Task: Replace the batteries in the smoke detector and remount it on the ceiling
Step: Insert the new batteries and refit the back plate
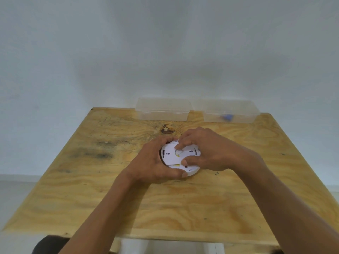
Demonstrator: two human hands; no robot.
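Observation:
A round white smoke detector (171,156) lies back side up on the plywood table (91,180), near its middle. My left hand (154,162) wraps around its left and near rim, thumb at the front edge. My right hand (207,153) rests on top from the right, with fingertips pressing on the white back plate near its centre and its near edge. A bit of yellow shows on the back plate under the fingers. No battery is visible.
Two clear plastic lidded boxes stand at the table's far edge: the left box (163,110) looks empty, the right box (231,112) holds a small blue object (227,117). A dark knot (167,129) marks the wood behind the detector. A white wall rises behind.

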